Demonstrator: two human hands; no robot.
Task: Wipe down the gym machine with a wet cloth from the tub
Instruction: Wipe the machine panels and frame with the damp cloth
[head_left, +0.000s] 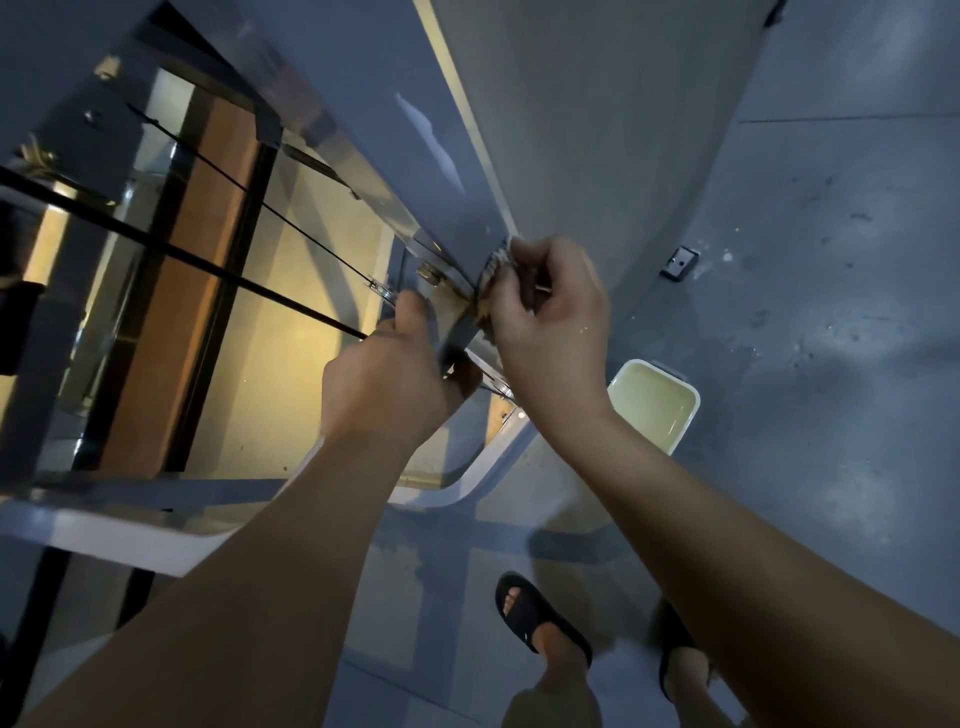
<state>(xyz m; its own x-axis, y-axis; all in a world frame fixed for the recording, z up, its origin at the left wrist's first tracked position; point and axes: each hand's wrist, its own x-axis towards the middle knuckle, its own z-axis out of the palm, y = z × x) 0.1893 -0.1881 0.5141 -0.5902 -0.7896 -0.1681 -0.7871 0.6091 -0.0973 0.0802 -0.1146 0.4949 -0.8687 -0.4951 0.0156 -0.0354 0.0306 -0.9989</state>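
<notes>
The gym machine's grey frame post (415, 156) runs from the top left down to the centre, with black cables beside it. My right hand (550, 327) grips a bunched pale cloth (493, 270) and holds it against the post's lower end. My left hand (400, 384) curls round the post's edge just below and to the left of the cloth. A white rectangular tub (655, 406) of cloudy water stands on the floor right of my right wrist.
The floor (831, 364) is grey concrete with wet patches. A small metal bracket (680, 262) is fixed to it near the wall. My feet in black sandals (535, 613) stand below the machine's white base rail (457, 493). Mirror panels fill the left side.
</notes>
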